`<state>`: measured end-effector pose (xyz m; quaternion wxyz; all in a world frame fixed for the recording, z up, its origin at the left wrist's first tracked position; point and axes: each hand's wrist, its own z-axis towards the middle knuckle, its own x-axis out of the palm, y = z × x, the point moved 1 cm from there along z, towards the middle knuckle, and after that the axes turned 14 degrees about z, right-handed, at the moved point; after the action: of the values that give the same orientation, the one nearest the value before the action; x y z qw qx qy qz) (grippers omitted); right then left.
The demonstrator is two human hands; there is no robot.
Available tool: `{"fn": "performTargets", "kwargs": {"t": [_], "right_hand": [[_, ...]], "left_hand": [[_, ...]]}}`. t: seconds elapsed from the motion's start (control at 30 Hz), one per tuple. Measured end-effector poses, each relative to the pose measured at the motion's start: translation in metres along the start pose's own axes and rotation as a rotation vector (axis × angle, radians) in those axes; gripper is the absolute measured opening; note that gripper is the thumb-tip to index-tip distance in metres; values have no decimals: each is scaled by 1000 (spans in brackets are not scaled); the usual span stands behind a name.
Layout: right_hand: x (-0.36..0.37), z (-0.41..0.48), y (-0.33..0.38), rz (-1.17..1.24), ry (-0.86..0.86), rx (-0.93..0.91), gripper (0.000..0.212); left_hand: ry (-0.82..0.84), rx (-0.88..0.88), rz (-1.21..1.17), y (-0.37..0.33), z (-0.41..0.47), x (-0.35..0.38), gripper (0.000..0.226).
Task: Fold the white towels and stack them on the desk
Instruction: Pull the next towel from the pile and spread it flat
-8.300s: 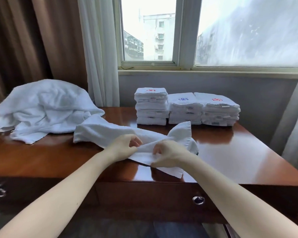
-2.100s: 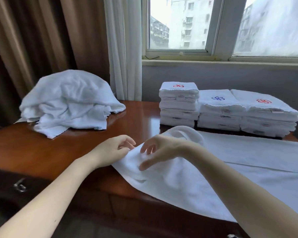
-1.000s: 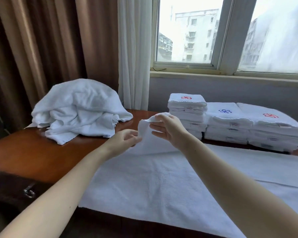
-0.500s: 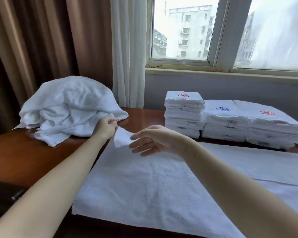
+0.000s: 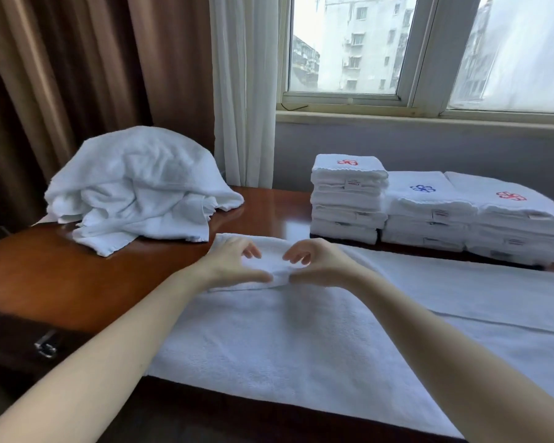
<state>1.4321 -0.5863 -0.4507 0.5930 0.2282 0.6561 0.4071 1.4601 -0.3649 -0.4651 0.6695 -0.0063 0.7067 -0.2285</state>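
— While the white towel (image 5: 285, 330) lies spread on the desk (image 5: 61, 276), what do the hands do?
— Noted: left hand (image 5: 234, 263) and right hand (image 5: 317, 263) each pinch its folded far edge; folded stacks (image 5: 429, 212) stand behind.

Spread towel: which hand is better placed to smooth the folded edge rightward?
Probably right. The right hand sits at the fold's right end with the towel stretching rightward; the left hand is by its left edge, suited to anchoring.
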Motion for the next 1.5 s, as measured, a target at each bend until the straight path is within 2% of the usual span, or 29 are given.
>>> {"fn": "performTargets", "kwargs": {"t": [0.07, 0.1, 0.2, 0.33, 0.37, 0.47, 0.53, 0.57, 0.7, 0.77, 0.87, 0.93, 1.0, 1.1, 1.17, 1.27, 1.37, 1.5], "right_hand": [[5, 1, -3, -127, 52, 6, 35], [6, 2, -5, -189, 26, -10, 32], [7, 1, -8, -303, -105, -59, 27], [7, -2, -10, -255, -294, -112, 23], [5, -2, -8, -214, -357, -137, 22], [-2, -3, 6, -120, -478, -231, 17], [-2, -6, 14, -143, -435, -301, 16], [1, -8, 17, -173, -384, -324, 15], [12, -14, 15, -86, -217, -259, 15], [11, -13, 12, -22, -253, -231, 17], [1, -10, 7, -6, -347, -178, 18], [-6, -9, -1, -60, -392, -147, 22], [-11, -8, -11, -139, -389, -112, 31], [-12, -4, -29, -293, -268, 8, 44], [-9, -2, -41, -406, -165, 86, 48], [-7, -3, -59, -469, -75, 179, 55], [-11, 0, -70, -495, -50, 182, 61], [-13, 7, -75, -509, -87, 166, 63]], "left_hand": [[119, 61, 123, 0, -5, 5, 50], [122, 74, 153, 1, -6, 6, 42], [10, 108, 205, 3, -9, 5, 27], [-1, 148, 201, 3, -17, 7, 54], [-15, 140, 195, 2, -17, 8, 55], [-276, 76, 189, 0, -14, 1, 27], [-447, 2, 202, 4, -15, -12, 25], [-476, -29, 210, 7, -15, -19, 26], [-344, -105, 263, 18, -17, -39, 28], [-316, -129, 169, 15, -23, -41, 36], [-404, -138, 78, 9, -24, -36, 38], [-392, -147, 110, 2, -19, -27, 29], [-300, -112, 176, -8, -12, -15, 24], [-138, -2, 228, -28, -1, 11, 39], [-98, 51, 271, -44, 7, 26, 46], [-54, 38, 368, -56, 19, 40, 53], [19, 1, 434, -53, 28, 48, 60], [30, 12, 459, -43, 41, 48, 64]]}}
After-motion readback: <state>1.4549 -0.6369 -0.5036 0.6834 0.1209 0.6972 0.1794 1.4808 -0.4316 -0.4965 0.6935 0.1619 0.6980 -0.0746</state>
